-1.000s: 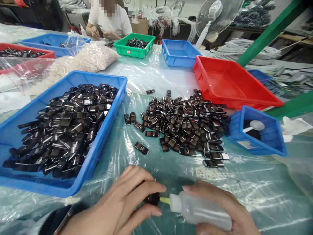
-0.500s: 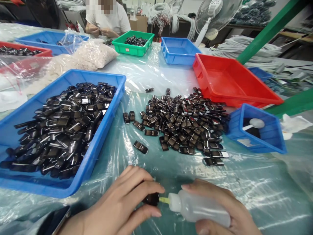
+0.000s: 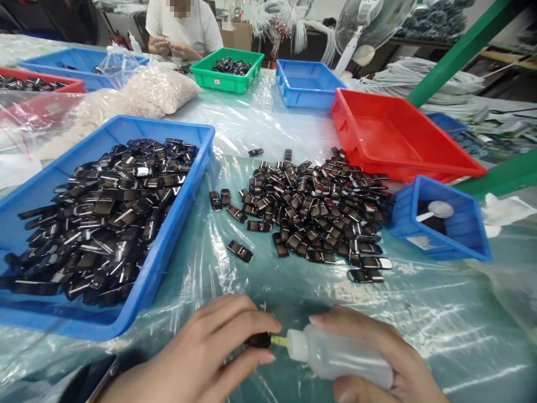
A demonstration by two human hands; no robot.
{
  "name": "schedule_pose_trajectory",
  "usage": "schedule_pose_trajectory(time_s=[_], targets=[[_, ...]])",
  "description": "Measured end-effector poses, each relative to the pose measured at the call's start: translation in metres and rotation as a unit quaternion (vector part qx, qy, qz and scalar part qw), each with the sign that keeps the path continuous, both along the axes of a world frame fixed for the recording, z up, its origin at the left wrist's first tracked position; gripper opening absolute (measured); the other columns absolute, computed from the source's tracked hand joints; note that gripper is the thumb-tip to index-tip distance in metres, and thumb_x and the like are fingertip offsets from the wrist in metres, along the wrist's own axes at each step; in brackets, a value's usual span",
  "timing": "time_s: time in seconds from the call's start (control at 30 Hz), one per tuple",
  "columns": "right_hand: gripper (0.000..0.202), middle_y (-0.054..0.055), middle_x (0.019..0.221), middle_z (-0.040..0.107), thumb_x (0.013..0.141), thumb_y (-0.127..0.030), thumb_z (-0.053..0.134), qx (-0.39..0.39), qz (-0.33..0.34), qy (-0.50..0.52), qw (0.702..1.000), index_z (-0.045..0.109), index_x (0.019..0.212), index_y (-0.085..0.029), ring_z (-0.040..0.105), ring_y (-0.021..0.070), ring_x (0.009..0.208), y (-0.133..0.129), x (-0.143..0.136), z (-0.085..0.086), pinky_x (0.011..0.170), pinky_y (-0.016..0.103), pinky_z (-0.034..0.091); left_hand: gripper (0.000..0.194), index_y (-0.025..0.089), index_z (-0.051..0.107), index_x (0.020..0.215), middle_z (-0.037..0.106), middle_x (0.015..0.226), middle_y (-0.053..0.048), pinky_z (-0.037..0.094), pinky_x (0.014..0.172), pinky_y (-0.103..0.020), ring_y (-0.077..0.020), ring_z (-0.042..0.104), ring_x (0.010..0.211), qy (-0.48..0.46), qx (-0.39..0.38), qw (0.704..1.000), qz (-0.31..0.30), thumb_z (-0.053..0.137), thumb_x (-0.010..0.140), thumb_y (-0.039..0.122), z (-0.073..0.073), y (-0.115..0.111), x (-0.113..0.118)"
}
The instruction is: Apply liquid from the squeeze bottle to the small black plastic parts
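At the bottom centre, my left hand (image 3: 218, 347) pinches a small dark piece (image 3: 259, 339) between thumb and fingers. My right hand (image 3: 377, 347) is wrapped round a translucent squeeze bottle (image 3: 339, 355) lying nearly level. Its thin yellow tip (image 3: 279, 340) points left and meets the end of the dark piece; the exact contact is too small to tell. Beyond my hands, a heap of glossy black car-shaped pieces (image 3: 310, 207) lies on the plastic-covered table (image 3: 201, 280). More such pieces fill the large blue tray (image 3: 168, 238) on the left.
A small blue bin (image 3: 444, 240) with a white scoop stands right of the heap, near a red tray (image 3: 403, 134). Farther back are a green tray (image 3: 222, 84), a blue tray (image 3: 308, 84) and a bag of pale pieces (image 3: 159, 89). A person (image 3: 184, 28) sits across the table.
The dark piece in my left hand has tilted and shows less of its face. My left thumb is slightly higher and closer to the fingers. The bottle has moved slightly left.
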State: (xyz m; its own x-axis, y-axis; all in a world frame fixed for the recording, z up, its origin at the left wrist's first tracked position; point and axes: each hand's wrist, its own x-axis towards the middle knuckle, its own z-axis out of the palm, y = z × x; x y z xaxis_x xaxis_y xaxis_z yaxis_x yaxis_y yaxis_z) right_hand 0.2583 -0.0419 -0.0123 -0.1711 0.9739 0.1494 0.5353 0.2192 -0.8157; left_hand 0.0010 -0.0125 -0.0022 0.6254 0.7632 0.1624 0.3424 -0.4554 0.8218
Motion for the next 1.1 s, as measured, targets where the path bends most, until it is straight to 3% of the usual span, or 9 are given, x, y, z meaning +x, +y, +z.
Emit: schedule_pose_trajectory(time_s=[0.1,0.2,0.37,0.43,0.53,0.77,1.1], targets=[[0.043,-0.003,0.091,0.074,0.066,-0.048,0.080,0.015,0.047,-0.007,0.999,0.070,0.107,-0.043,0.073,0.0153,0.075,0.007,0.003,0.002,0.068,0.019,0.060,0.020,0.025,0.054,0.116,0.070,0.097,0.000,0.052,0.071,-0.024,-0.0156,0.067,0.081,0.002,-0.044,0.999,0.007,0.052,0.096,0.028,0.000,-0.001,0.000],[0.043,-0.003,0.091,0.073,0.067,-0.046,0.079,0.017,0.059,-0.012,0.998,0.068,0.109,-0.042,0.072,0.0158,0.075,0.010,0.001,0.005,0.067,0.020,0.060,0.019,0.026,0.054,0.115,0.070,0.099,-0.001,0.054,0.073,-0.026,-0.0170,0.068,0.083,0.027,-0.042,0.998,0.023,0.050,0.097,0.031,0.003,-0.002,0.000],[0.045,-0.004,0.091,0.072,0.072,-0.041,0.077,0.029,0.071,-0.008,0.997,0.064,0.114,-0.045,0.072,0.0169,0.077,0.011,-0.001,0.007,0.063,0.021,0.059,0.032,0.035,0.045,0.132,0.060,0.123,-0.001,0.054,0.087,-0.024,-0.0170,0.065,0.101,0.085,-0.015,0.995,0.043,0.038,0.100,0.037,0.007,-0.005,-0.003],[0.044,-0.004,0.089,0.072,0.072,-0.042,0.077,0.031,0.071,-0.008,0.997,0.063,0.115,-0.045,0.072,0.0173,0.076,0.011,0.000,0.008,0.060,0.021,0.059,0.035,0.035,0.040,0.136,0.057,0.126,-0.001,0.054,0.083,-0.022,-0.0160,0.066,0.098,0.099,-0.010,0.994,0.040,0.035,0.101,0.034,0.008,-0.005,-0.004],[0.043,-0.003,0.089,0.072,0.071,-0.046,0.076,0.035,0.058,-0.028,0.997,0.065,0.113,-0.044,0.071,0.0184,0.076,0.010,0.003,0.009,0.062,0.024,0.059,0.035,0.033,0.041,0.136,0.057,0.121,-0.003,0.055,0.074,-0.022,-0.0164,0.065,0.091,0.108,-0.008,0.994,0.030,0.035,0.101,0.033,0.009,-0.003,-0.004],[0.048,-0.004,0.090,0.071,0.070,-0.041,0.079,0.013,0.070,-0.026,0.997,0.063,0.115,-0.047,0.071,0.0169,0.077,0.009,0.006,0.011,0.064,0.022,0.060,0.028,0.028,0.047,0.128,0.055,0.111,-0.005,0.051,0.077,-0.022,-0.0167,0.062,0.090,0.094,-0.028,0.995,0.023,0.040,0.101,0.029,0.010,-0.002,-0.005],[0.045,-0.004,0.092,0.072,0.068,-0.033,0.080,-0.017,0.044,-0.026,0.999,0.067,0.109,-0.047,0.072,0.0183,0.079,0.005,0.005,0.011,0.057,0.020,0.061,0.029,0.032,0.047,0.128,0.054,0.111,-0.003,0.050,0.087,-0.022,-0.0155,0.060,0.096,0.058,-0.067,0.996,0.021,0.040,0.100,0.028,0.009,-0.003,-0.005]])
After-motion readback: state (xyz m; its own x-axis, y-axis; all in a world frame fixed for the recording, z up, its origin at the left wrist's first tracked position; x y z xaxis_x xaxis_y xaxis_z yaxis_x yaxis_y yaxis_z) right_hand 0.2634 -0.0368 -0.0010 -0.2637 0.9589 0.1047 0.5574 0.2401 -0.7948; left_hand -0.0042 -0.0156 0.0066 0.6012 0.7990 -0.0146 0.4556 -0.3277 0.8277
